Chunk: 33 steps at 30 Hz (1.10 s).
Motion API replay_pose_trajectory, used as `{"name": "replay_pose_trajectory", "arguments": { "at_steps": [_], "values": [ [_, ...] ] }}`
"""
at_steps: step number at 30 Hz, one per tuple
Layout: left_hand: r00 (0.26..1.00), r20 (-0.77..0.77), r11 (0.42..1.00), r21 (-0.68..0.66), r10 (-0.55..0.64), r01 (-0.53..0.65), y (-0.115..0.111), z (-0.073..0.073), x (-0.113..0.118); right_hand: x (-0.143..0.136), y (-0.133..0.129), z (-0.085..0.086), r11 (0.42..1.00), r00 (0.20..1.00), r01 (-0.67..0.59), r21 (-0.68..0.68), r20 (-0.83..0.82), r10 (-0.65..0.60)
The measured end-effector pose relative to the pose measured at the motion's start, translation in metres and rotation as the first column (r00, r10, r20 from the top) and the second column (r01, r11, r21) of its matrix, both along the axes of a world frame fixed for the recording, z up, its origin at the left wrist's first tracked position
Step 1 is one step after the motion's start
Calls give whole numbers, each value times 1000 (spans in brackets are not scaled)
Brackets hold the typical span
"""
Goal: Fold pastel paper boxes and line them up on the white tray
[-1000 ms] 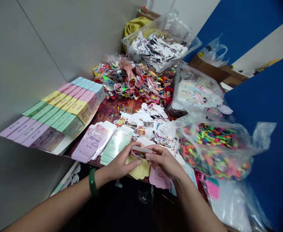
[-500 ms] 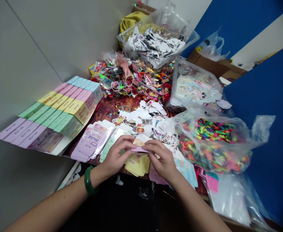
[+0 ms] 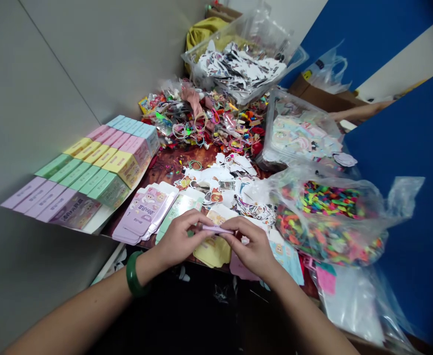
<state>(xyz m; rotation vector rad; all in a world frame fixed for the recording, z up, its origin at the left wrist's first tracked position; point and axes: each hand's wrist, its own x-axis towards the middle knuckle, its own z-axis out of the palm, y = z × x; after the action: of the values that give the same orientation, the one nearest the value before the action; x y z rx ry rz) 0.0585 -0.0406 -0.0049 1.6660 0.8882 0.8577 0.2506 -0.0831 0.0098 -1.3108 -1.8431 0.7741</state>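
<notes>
Between my two hands is a lilac cardboard box (image 3: 217, 230), seen nearly edge-on, so most of its faces are hidden. My left hand (image 3: 181, 237) pinches its left end with thumb and fingers, and a green bangle circles that wrist. The right end is pinched by my right hand (image 3: 249, 245). Beneath and around the hands lie flat cartons: a yellow stack (image 3: 212, 251), a green stack (image 3: 179, 209), a lilac stack (image 3: 144, 212), a pink stack (image 3: 241, 268) and a blue stack (image 3: 288, 259).
Rows of pastel boxes (image 3: 90, 167) stand at left on a board. Loose stickers (image 3: 220, 180) and a heap of trinkets (image 3: 209, 118) cover the table. Clear bins of cut-outs (image 3: 242, 69) and a bag of colourful pieces (image 3: 327, 217) stand behind and right. Another person's arm (image 3: 364, 112) shows at upper right.
The lilac box has tipped in my hands to a nearly edge-on view. Another person's arm has appeared at the upper right. The whole view has shifted slightly.
</notes>
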Motion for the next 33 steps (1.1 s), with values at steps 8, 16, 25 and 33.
{"name": "replay_pose_trajectory", "arguments": {
  "at_steps": [8, 16, 25, 33],
  "values": [
    [1000, 2, 899, 437, 3, -4, -4, -24, -5, 15, -7, -18, 936, 966, -123, 331, 258, 36],
    [997, -62, 818, 570, -46, 74, -2, -46, -6, 23, -14, -30, 899, 911, -183, 397, 412, 3],
    [956, 12, 822, 507, 294, -259, -19, 12, -58, -43, 28, 8, 948, 991, -109, 300, 106, 81],
    [574, -50, 497, 567, 817, -658, -50, 20, -163, -200, 95, 29, 812, 861, -475, 339, -13, 509]
  ]
}}
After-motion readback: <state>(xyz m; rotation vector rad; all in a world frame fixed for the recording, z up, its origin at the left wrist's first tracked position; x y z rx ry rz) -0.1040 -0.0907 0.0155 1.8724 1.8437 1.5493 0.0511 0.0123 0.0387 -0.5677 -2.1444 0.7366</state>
